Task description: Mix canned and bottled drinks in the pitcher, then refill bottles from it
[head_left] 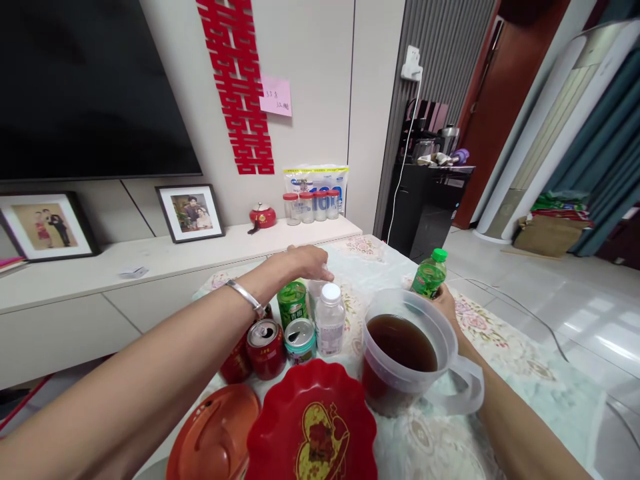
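My left hand stretches over the drink cans, its fingers curled around the top of a pale translucent bottle that is mostly hidden. In front of it stands a clear bottle with a white cap. A green can, a teal-rimmed can and an opened red can are grouped below my wrist. My right hand, partly behind the pitcher, is closed on the lower part of a green-capped drink bottle. The translucent pitcher of dark brown liquid stands before my right arm.
A red scalloped plate and an orange lid-like plastic piece lie at the near edge of the flowered tablecloth. Red-lidded jars, a red pot and framed photos stand on the white cabinet.
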A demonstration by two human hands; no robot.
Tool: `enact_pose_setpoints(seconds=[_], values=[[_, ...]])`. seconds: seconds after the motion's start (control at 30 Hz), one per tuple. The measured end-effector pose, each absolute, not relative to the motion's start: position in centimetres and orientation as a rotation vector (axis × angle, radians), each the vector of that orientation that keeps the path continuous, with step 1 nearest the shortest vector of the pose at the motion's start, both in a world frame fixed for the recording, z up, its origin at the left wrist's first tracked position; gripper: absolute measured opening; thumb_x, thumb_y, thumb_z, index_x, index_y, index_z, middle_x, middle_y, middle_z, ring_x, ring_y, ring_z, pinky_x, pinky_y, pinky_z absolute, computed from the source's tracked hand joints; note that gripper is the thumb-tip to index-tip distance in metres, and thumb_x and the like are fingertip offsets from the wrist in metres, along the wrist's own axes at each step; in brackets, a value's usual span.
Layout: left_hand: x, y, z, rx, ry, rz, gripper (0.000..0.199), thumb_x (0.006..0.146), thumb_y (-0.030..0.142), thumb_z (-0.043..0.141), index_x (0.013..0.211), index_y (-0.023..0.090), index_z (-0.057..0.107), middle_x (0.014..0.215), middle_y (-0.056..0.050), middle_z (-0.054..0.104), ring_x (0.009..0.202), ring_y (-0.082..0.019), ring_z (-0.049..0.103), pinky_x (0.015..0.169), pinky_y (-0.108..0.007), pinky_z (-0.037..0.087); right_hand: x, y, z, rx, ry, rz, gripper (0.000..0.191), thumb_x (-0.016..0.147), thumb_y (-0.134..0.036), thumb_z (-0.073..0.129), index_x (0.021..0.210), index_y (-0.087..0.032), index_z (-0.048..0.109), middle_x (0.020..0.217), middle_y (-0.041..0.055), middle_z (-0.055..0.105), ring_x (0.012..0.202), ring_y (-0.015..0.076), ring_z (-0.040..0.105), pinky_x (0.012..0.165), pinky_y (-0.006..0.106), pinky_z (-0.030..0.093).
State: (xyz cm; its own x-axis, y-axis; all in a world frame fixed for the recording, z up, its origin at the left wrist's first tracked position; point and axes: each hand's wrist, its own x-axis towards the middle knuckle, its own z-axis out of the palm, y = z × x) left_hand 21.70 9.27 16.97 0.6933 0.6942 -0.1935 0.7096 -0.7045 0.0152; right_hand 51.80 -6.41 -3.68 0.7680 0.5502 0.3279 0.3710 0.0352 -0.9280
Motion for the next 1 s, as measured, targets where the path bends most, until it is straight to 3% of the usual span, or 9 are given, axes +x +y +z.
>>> enact_pose_setpoints(seconds=[0.17, 0.3, 0.37, 0.5, 0.6, 0.7, 0.77, 0.9, 1.0], values=[[21.0, 7.7, 18.5, 2.871, 1.139, -0.023, 0.041, 0.096, 0.038, 0.062, 0.132, 0.019, 0.067, 0.139, -0.022, 0.068, 0.129, -0.04, 0.061, 0.106, -0.059, 0.044, 51.3, -10.5, -2.3, -1.641, -0.689, 0.149, 0.053, 0.056, -0.046, 0.088, 0.097, -0.02, 0.064, 0.092, 0.0084, 0.074, 0.085, 0.0301, 0.069, 0.076, 0.043, 0.057], [20.4, 4.0, 19.9, 2.927, 1.0, 0.265, 0.038, 0.098, 0.022, 0.054, 0.134, 0.015, 0.066, 0.136, -0.017, 0.07, 0.126, -0.033, 0.064, 0.107, -0.048, 0.046, 50.3, -16.9, -0.5, -1.664, -0.708, 0.156, 0.055, 0.055, -0.048, 0.089, 0.096, -0.02, 0.065, 0.09, 0.0081, 0.074, 0.085, 0.031, 0.069, 0.076, 0.044, 0.057], [20.1, 1.3, 20.4, 2.915, 0.863, 0.423, 0.036, 0.098, 0.017, 0.051, 0.129, 0.017, 0.068, 0.132, -0.012, 0.073, 0.121, -0.027, 0.067, 0.106, -0.041, 0.048, 49.3, -20.6, 0.2, -1.663, -0.739, 0.189, 0.056, 0.056, -0.049, 0.089, 0.098, -0.02, 0.066, 0.091, 0.0089, 0.076, 0.085, 0.0313, 0.07, 0.075, 0.043, 0.058], [19.8, -5.2, 20.3, 2.649, 0.457, 0.729, 0.025, 0.093, 0.014, 0.057, 0.108, 0.019, 0.075, 0.113, -0.006, 0.08, 0.107, -0.024, 0.073, 0.099, -0.04, 0.054, 46.0, -28.1, 0.9, -1.666, -0.807, 0.235, 0.054, 0.058, -0.049, 0.089, 0.099, -0.021, 0.067, 0.093, 0.0091, 0.077, 0.087, 0.0324, 0.072, 0.073, 0.041, 0.061], [19.7, -9.7, 19.4, 2.43, 0.243, 0.659, 0.024, 0.094, 0.014, 0.058, 0.107, 0.02, 0.077, 0.114, -0.006, 0.08, 0.109, -0.023, 0.073, 0.102, -0.039, 0.054, 42.4, -32.7, 0.9, -1.657, -0.924, 0.355, 0.052, 0.068, -0.049, 0.085, 0.108, -0.02, 0.068, 0.101, 0.011, 0.078, 0.095, 0.0348, 0.073, 0.082, 0.044, 0.061], [19.3, -12.9, 18.3, 2.225, -0.036, 0.477, 0.036, 0.092, 0.014, 0.065, 0.127, 0.019, 0.072, 0.132, -0.01, 0.074, 0.125, -0.025, 0.068, 0.111, -0.039, 0.051, 38.5, -35.2, 1.0, -1.639, -1.043, 0.509, 0.065, 0.069, -0.05, 0.084, 0.124, -0.02, 0.069, 0.123, 0.0139, 0.075, 0.115, 0.0411, 0.069, 0.101, 0.051, 0.056], [18.7, -14.1, 17.7, 2.094, -0.235, 0.334, 0.041, 0.095, 0.015, 0.064, 0.135, 0.021, 0.069, 0.139, -0.011, 0.071, 0.131, -0.025, 0.064, 0.114, -0.038, 0.049, 36.0, -35.6, 1.4, -1.631, -1.082, 0.626, 0.074, 0.065, -0.054, 0.085, 0.13, -0.022, 0.07, 0.127, 0.0146, 0.074, 0.118, 0.0452, 0.067, 0.101, 0.053, 0.056], [16.7, -14.7, 16.2, 1.903, -0.316, 0.193, 0.033, 0.1, 0.017, 0.058, 0.127, 0.026, 0.076, 0.128, -0.008, 0.076, 0.122, -0.022, 0.069, 0.11, -0.036, 0.052, 32.4, -34.4, 2.8, -1.543, -1.195, 0.785, 0.067, 0.066, -0.059, 0.081, 0.124, -0.026, 0.076, 0.117, 0.0124, 0.077, 0.119, 0.048, 0.066, 0.103, 0.054, 0.054], [15.1, -14.6, 14.9, 1.841, -0.212, 0.286, 0.031, 0.096, 0.015, 0.062, 0.12, 0.026, 0.079, 0.121, -0.007, 0.078, 0.114, -0.023, 0.071, 0.104, -0.036, 0.055, 30.6, -33.4, 3.5, -1.526, -1.202, 0.86, 0.065, 0.068, -0.054, 0.082, 0.126, -0.028, 0.076, 0.122, 0.0097, 0.076, 0.128, 0.0476, 0.06, 0.11, 0.053, 0.049]])
